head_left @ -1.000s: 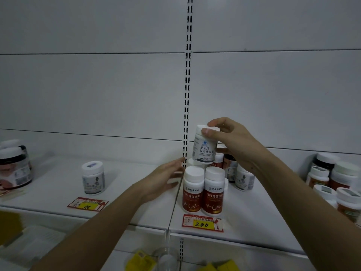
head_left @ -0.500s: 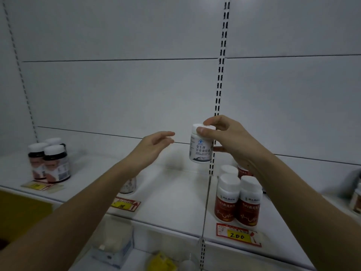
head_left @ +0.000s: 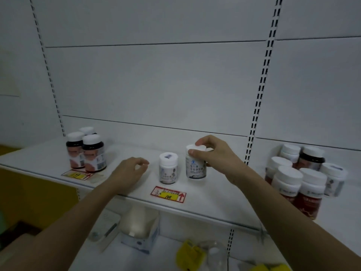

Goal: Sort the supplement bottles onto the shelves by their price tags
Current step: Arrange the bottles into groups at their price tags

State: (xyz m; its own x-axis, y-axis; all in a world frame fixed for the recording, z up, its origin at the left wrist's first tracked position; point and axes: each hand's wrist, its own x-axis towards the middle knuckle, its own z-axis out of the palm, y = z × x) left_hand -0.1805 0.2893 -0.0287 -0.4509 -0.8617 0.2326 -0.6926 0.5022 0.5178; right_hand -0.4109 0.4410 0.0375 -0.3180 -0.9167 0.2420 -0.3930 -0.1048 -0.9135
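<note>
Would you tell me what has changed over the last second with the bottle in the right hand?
The right hand carried the white bottle left from above the red-labelled bottles and lowered it beside the lone white bottle. It still grips the cap. The left hand still holds nothing.

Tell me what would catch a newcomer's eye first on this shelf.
First, the right hand gripping the cap of a white bottle at the middle of the shelf, right beside a similar bottle, behind a red and yellow price tag. The left hand hovers empty just left of them. Dark bottles cluster at far left, red-labelled bottles at far right.
</note>
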